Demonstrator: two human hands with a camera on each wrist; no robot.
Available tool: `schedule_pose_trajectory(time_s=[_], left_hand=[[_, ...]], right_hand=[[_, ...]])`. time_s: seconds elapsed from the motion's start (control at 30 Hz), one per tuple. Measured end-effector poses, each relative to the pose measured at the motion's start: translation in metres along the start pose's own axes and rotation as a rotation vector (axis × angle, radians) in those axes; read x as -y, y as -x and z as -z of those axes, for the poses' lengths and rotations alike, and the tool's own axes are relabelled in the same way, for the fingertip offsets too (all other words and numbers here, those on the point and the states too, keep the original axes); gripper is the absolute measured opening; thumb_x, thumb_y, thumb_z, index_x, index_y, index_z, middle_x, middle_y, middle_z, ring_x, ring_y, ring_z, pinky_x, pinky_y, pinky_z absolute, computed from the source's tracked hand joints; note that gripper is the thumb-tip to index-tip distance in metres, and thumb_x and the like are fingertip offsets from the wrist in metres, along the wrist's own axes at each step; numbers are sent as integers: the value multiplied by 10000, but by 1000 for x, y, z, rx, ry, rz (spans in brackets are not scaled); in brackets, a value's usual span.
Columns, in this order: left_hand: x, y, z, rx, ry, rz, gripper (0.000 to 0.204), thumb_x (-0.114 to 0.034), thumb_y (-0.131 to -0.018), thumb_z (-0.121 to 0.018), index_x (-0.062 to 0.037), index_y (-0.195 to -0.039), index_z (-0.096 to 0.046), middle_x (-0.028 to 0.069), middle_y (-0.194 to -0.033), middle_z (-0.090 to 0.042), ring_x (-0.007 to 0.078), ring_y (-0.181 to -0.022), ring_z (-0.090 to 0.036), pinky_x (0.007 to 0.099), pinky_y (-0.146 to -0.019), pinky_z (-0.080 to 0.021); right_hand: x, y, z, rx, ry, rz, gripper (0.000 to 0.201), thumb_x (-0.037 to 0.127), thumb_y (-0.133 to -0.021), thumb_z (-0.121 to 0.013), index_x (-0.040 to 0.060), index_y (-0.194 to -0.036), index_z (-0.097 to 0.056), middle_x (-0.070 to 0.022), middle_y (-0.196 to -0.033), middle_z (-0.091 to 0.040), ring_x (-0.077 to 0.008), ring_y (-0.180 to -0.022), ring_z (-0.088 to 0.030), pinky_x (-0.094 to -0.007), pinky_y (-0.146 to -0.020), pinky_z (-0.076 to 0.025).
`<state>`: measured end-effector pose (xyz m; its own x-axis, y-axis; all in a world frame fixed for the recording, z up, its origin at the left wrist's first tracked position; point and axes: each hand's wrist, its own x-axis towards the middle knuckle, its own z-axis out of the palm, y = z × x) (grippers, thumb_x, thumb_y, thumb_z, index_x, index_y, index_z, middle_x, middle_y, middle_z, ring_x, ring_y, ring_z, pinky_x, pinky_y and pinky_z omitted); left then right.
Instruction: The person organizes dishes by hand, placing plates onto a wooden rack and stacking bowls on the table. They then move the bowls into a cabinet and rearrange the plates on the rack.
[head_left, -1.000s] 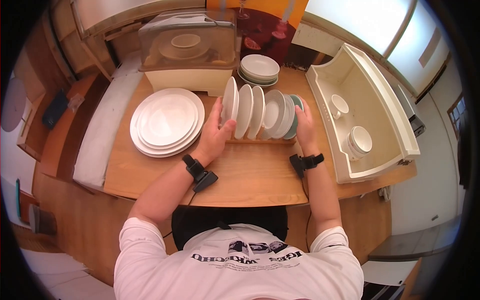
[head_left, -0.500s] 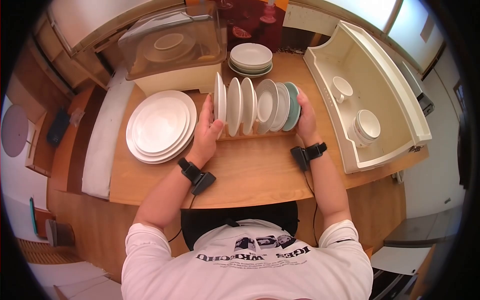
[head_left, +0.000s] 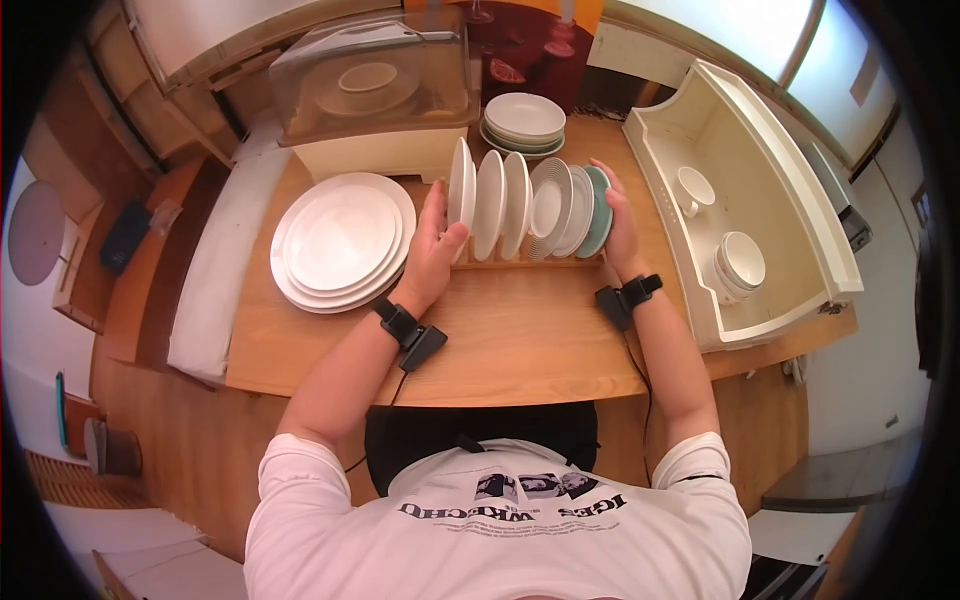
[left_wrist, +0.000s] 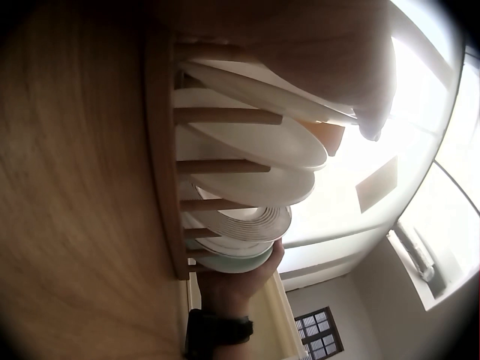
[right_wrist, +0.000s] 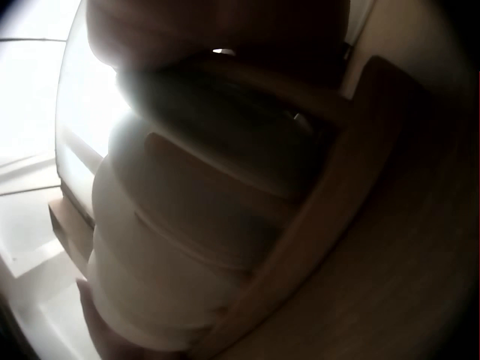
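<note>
A wooden dish rack (left_wrist: 161,172) stands on the table, with several plates upright between its pegs. In the head view my left hand (head_left: 433,255) lies along the rack's left end, its thumb spread toward the front beside the outer white plate (head_left: 459,195). At the opposite end my right hand (head_left: 622,228) rests its extended fingers against the outside of the green plate (head_left: 597,212). White plates (head_left: 490,205) and a ridged plate (head_left: 547,212) sit between. The right wrist view is dark; the rack's wooden rail (right_wrist: 300,217) runs diagonally there.
Stacked large white plates (head_left: 340,240) lie to the left. Behind the rack are stacked bowls (head_left: 525,118) and a lidded dish case (head_left: 375,150). A cream bin (head_left: 690,285) at the right contains a cup (head_left: 692,188) and stacked cups (head_left: 742,260). The table's front edge (head_left: 490,400) faces me.
The rack with its plates has slid slightly away from me, toward the back of the table, both hands staying at its ends. The head view has also shifted a little.
</note>
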<state>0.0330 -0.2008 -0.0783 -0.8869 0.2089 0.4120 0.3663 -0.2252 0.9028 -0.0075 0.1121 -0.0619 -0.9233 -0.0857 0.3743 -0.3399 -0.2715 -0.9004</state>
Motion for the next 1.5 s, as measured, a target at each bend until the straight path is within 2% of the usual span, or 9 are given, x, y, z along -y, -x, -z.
schedule_pose_trajectory(time_s=[0.3, 0.5, 0.53, 0.63, 0.67, 0.97, 1.17, 1.27, 1.5], left_hand=[[6, 0, 6, 18, -28, 13, 1149, -588, -1011, -652, 89, -1664, 8, 298, -1738, -144, 364, -1607, -237, 433, -1296, -221], [4, 7, 3, -125, -158, -57, 956, -424, -1026, -692, 100, -1642, -181, 296, -1679, -303, 350, -1567, -333, 440, -1276, -286], [5, 5, 2, -217, -265, -174, 761, -287, -986, -753, 82, -1553, -405, 252, -1523, -531, 333, -1425, -523, 427, -1189, -415], [-22, 9, -2, -258, -807, -376, 592, -156, -960, -773, 35, -1468, -535, 181, -1363, -665, 260, -1222, -645, 387, -1070, -501], [-32, 5, -12, -339, -828, -472, 421, -140, -898, -826, 8, -1265, -684, 141, -1111, -746, 253, -987, -691, 382, -910, -552], [-70, 5, -39, -290, -1084, -221, 186, -157, -906, -804, 1, -848, -725, 127, -680, -655, 245, -586, -607, 368, -580, -459], [-142, 6, -27, -429, -471, -5, 203, -142, -967, -786, 61, -976, -780, 11, -790, -725, 57, -723, -623, 246, -640, -476], [-172, 18, -10, -499, -443, -122, 226, -147, -963, -800, 62, -1049, -791, 35, -913, -766, 73, -797, -649, 204, -720, -472], [-171, 52, 62, -453, -1008, -238, 190, -81, -945, -819, 51, -1076, -781, -8, -879, -751, 46, -800, -624, 210, -721, -471]], right_hand=[[4, 1, 15, 30, 58, -40, 635, 344, -1030, -481, 41, -1586, -431, -91, -1457, -566, -192, -1333, -548, -330, -1156, -405], [-1, 0, 23, 54, 63, -33, 644, 346, -1048, -500, 42, -1610, -422, -96, -1473, -568, -195, -1333, -560, -321, -1137, -425], [0, 2, 21, 40, 56, -66, 652, 364, -1051, -508, 36, -1609, -424, -98, -1483, -562, -197, -1339, -557, -320, -1137, -425], [-6, -1, 27, 67, 52, -35, 660, 376, -1052, -513, 36, -1611, -423, -102, -1483, -563, -197, -1336, -557, -314, -1136, -422], [-6, -1, 27, 79, 61, -22, 661, 384, -1056, -521, 41, -1613, -424, -102, -1487, -563, -194, -1345, -552, -316, -1139, -420], [5, 2, 22, 93, 122, -34, 649, 353, -1071, -475, 36, -1632, -400, -82, -1505, -560, -159, -1318, -566, -288, -1112, -434], [1, 2, 24, 91, 35, -47, 610, 329, -1079, -515, 35, -1608, -440, -87, -1496, -559, -175, -1373, -521, -317, -1178, -375], [-3, 0, 25, 77, 38, -34, 613, 335, -1077, -514, 28, -1603, -446, -92, -1492, -563, -177, -1373, -519, -318, -1180, -371], [-6, -2, 27, 94, 46, -13, 614, 340, -1077, -515, 27, -1601, -449, -96, -1484, -573, -177, -1372, -523, -312, -1182, -366]])
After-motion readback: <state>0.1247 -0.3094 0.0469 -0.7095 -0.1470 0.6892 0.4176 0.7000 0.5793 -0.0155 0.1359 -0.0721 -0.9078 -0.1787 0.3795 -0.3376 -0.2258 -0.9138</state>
